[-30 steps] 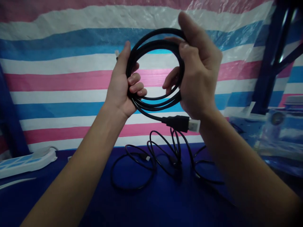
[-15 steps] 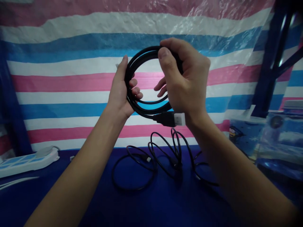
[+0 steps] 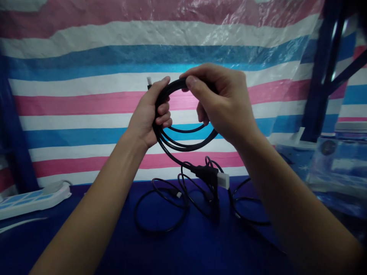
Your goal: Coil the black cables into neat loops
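Note:
A black USB cable point(image 3: 186, 147), wound into several round loops, is held up in front of me. My left hand point(image 3: 151, 110) is closed around the left side of the coil. At the coil's upper right, my right hand point(image 3: 222, 101) pinches the bundled loops between thumb and fingers. One end with a pale USB plug point(image 3: 223, 180) hangs below the loops. The other end's small metal tip point(image 3: 149, 81) sticks up behind my left thumb. Part of the coil is hidden by my right hand.
Another black cable point(image 3: 160, 231) lies in loose loops on the dark blue table point(image 3: 172, 256). A white power strip point(image 3: 37, 202) is at the left. On the right stand a clear plastic container point(image 3: 338, 164) and a blue metal post point(image 3: 318, 76). A striped sheet point(image 3: 86, 122) hangs behind.
Both hands and the coil have lowered slightly. My right fingers have closed on the top of the loops, bunching them together. The USB plug hangs lower, and the other tip now shows more.

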### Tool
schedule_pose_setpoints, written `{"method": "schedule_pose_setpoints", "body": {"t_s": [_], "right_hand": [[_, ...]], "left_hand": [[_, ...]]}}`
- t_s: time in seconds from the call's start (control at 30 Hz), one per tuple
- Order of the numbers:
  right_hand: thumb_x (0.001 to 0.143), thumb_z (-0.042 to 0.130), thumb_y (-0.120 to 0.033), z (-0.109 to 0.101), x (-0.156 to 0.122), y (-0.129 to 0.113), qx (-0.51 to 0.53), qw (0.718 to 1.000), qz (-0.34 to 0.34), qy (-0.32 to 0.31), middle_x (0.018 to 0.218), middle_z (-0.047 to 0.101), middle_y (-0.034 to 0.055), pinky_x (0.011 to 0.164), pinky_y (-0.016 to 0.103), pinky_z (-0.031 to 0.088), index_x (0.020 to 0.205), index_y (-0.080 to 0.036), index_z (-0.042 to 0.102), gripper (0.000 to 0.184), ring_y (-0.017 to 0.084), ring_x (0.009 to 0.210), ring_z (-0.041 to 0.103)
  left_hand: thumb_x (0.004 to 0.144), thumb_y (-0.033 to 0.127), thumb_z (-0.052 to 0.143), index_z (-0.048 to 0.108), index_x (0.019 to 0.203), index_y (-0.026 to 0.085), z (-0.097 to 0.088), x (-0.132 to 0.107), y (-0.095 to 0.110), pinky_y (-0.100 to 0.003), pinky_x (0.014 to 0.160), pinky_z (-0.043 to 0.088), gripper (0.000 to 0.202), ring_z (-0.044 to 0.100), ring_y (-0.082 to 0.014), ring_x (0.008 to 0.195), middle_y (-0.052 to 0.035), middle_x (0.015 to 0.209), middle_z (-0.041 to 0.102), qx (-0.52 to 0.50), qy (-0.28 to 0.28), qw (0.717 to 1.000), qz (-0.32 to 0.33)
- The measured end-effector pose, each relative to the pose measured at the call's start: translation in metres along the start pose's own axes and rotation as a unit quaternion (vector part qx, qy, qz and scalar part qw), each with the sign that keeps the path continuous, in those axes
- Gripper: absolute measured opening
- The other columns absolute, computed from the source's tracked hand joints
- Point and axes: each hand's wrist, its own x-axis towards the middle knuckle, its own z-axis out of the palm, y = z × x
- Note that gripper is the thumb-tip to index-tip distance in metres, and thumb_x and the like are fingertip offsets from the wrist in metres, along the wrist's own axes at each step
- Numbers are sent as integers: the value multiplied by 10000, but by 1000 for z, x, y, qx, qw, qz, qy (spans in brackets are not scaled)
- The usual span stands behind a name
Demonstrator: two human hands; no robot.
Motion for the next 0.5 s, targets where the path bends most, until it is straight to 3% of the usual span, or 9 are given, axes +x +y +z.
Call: {"method": "schedule_pose_setpoints", "body": {"t_s": [0.07, 0.13, 0.23, 0.3, 0.37, 0.43, 0.5], "right_hand": [[860, 506, -206, 2, -1, -5, 7, 1000, 9, -2, 744, 609, 4, 507, 213, 384, 812, -188, 622, 126, 110, 645, 559], [863, 507, -228, 4, -2, -8, 34, 999, 23, -11, 720, 602, 9, 494, 212, 380, 808, -188, 626, 137, 110, 625, 554], [899, 435, -352, 3, 1, -7, 147, 987, 55, -16, 777, 624, 38, 438, 229, 363, 939, -186, 630, 259, 116, 554, 534], [925, 313, -424, 0, 5, -1, 256, 959, 124, 13, 851, 637, 62, 458, 252, 406, 1088, -187, 566, 383, 136, 565, 558], [910, 328, -376, -5, 5, 7, 313, 925, 213, 27, 891, 635, 73, 555, 286, 475, 1140, -177, 503, 351, 155, 648, 597], [814, 502, -258, -7, 2, 13, 298, 916, 264, -47, 950, 627, 69, 675, 314, 504, 1128, -184, 494, 323, 170, 779, 610], [675, 650, -156, -5, -4, 12, 270, 912, 251, -181, 1036, 610, 49, 757, 331, 502, 1123, -234, 499, 479, 188, 914, 588]], "left_hand": [[828, 436, 535, 397, 567, 171, -1, -2, 1, -158, 292, 206, 397, 237, -12, 253, 99, 368, 292, 13, 1, 1000, 6], [845, 499, 479, 440, 580, 170, 0, -6, 4, -167, 286, 182, 425, 210, -16, 235, 97, 346, 274, 44, -43, 998, 0], [895, 445, 412, 490, 573, 165, 4, -13, 15, -190, 279, 114, 434, 136, -25, 217, 96, 305, 193, 80, -80, 993, 36], [912, 398, 399, 473, 547, 164, 5, -14, 22, -196, 279, 79, 440, 101, -28, 229, 95, 305, 137, 51, -34, 994, 91], [921, 434, 358, 444, 547, 170, 2, -13, 29, -189, 278, 86, 466, 85, -28, 258, 94, 333, 113, -9, 16, 988, 152], [918, 483, 322, 417, 556, 174, -5, -11, 32, -174, 286, 139, 485, 101, -31, 294, 91, 370, 113, -63, 69, 976, 199], [905, 487, 346, 393, 565, 173, -12, -8, 33, -169, 301, 172, 465, 126, -30, 320, 88, 401, 155, -95, 140, 961, 217]]}}
